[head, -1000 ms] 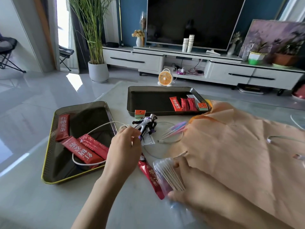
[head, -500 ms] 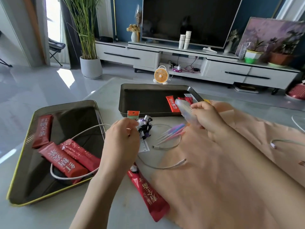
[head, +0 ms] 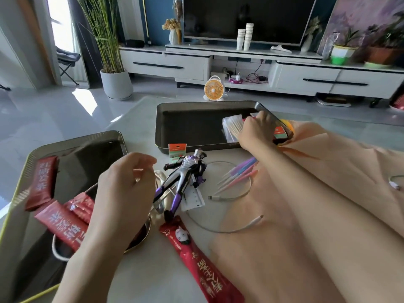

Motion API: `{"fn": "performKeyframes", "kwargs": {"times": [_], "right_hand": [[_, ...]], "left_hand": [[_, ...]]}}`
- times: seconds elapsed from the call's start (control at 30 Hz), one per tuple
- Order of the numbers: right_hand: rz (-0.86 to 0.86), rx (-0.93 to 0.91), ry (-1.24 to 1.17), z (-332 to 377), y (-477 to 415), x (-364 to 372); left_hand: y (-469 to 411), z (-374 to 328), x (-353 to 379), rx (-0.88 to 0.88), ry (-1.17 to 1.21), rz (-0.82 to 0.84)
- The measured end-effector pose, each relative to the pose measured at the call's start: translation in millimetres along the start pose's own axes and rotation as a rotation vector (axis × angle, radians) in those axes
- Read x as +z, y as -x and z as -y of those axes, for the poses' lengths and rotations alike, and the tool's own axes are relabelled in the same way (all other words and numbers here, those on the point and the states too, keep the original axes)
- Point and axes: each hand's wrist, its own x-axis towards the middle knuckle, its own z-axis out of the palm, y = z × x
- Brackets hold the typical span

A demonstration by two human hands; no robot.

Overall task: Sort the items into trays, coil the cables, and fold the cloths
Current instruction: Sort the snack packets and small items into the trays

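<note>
My right hand (head: 255, 132) reaches into the far dark tray (head: 192, 105) and grips a clear bag of cotton swabs (head: 232, 127) at the tray's right end, beside red sachets and a small packet. My left hand (head: 122, 189) hovers over the right edge of the near tray (head: 72, 138), fingers curled around a white cable (head: 159, 178) that loops into that tray. Red sachets (head: 43, 178) lie in the near tray. A peach cloth (head: 328, 193) lies unfolded under my right arm.
On the table between the trays lie a purple toy figure (head: 185, 171), a long red sachet (head: 196, 259), a thin loose cable (head: 229, 229), pastel sticks (head: 240, 173), a small orange packet (head: 177, 150) and a white card. Another cable (head: 393, 182) lies on the cloth.
My right hand lifted the swab bag from the table's near side and carried it forward into the far tray. My left hand stayed by the cable at the near tray.
</note>
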Motion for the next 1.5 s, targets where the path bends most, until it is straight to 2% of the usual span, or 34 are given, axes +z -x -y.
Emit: {"fn": "performKeyframes", "kwargs": {"times": [0.1, 0.17, 0.2, 0.27, 0.37, 0.47, 0.63, 0.8, 0.9, 1.0, 1.07, 1.2, 1.33, 1.43, 1.5], "right_hand": [[0.010, -0.150, -0.281, 8, 23, -17], [0.192, -0.360, -0.538, 20, 51, -33], [0.296, -0.490, -0.583, 26, 68, -40], [0.424, -0.723, -0.433, 36, 96, -48], [0.496, -0.881, -0.161, 46, 114, -51], [0.403, -0.966, 0.003, 52, 116, -55], [0.308, -0.985, 0.181, 51, 115, -62], [0.335, -0.958, 0.127, 36, 115, -64], [0.430, -0.942, 0.056, 29, 114, -66], [0.423, -0.942, 0.032, 22, 113, -68], [0.448, -0.879, -0.084, 12, 111, -72], [0.562, -0.636, -0.466, -14, 99, -83], [0.559, -0.258, -0.884, -24, 78, -89], [0.469, -0.037, -0.920, 0, 66, -81], [0.504, 0.108, -1.058, 26, 59, -76]], "left_hand": [[2, -1, -3, 0.000, 0.028, -0.003], [3, -4, -4, -0.009, 0.038, -0.002], [3, -6, -4, -0.015, 0.033, -0.002], [5, -9, -4, -0.016, 0.025, -0.003], [7, -14, -2, -0.012, 0.039, -0.005], [10, -19, -1, -0.025, 0.061, -0.004], [13, -24, -1, -0.028, 0.061, -0.017], [15, -24, -6, -0.037, 0.080, -0.032], [13, -21, -8, -0.064, 0.076, -0.051], [13, -20, -10, -0.063, 0.077, -0.048], [13, -20, -13, -0.060, 0.081, -0.055], [16, -19, -20, -0.049, 0.115, -0.067], [13, -22, -21, -0.043, 0.123, -0.065], [11, -21, -17, -0.064, 0.088, -0.040], [11, -19, -15, -0.076, 0.072, -0.035]]}}
